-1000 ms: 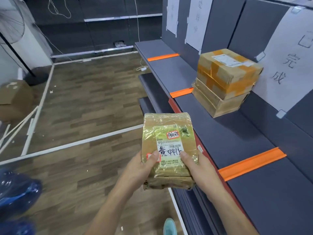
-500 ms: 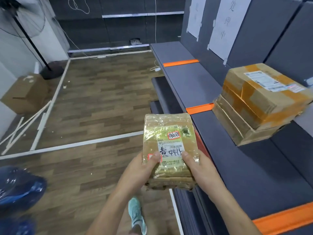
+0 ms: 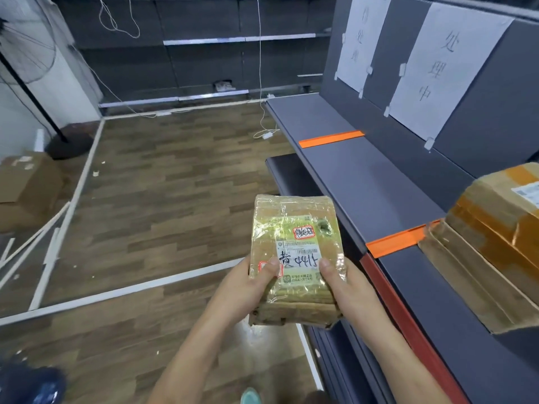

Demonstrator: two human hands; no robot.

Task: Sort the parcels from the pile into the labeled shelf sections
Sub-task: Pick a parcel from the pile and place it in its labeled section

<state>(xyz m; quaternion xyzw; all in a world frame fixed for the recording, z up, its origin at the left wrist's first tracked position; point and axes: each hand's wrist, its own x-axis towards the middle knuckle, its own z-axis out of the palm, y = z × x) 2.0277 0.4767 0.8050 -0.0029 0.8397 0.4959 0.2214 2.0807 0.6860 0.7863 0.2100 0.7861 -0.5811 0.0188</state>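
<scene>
A small tape-wrapped brown parcel (image 3: 294,228) with a white handwritten label and a red sticker is held in front of me, just left of the grey shelf (image 3: 376,193). My left hand (image 3: 248,290) grips its lower left edge, thumb on top. My right hand (image 3: 347,290) grips its lower right edge, thumb on the label. Two stacked cardboard parcels (image 3: 490,240) with orange tape lie on the shelf at the right. Orange strips, the near one (image 3: 396,242) and the far one (image 3: 331,139), divide the shelf into sections. White paper signs, a near one (image 3: 437,71) and a far one (image 3: 360,42), hang on the back panel.
Wooden floor with white tape lines spreads to the left. A cardboard box (image 3: 26,188) and a fan stand (image 3: 67,141) sit at the far left. A blue bag (image 3: 29,386) shows at the bottom left corner. Lower shelf tiers (image 3: 291,173) jut out below the top shelf.
The view has moved left along the shelf: the stacked parcels slid toward the right edge and the middle section's sign came into view. Both hands keep the same hold on the parcel.
</scene>
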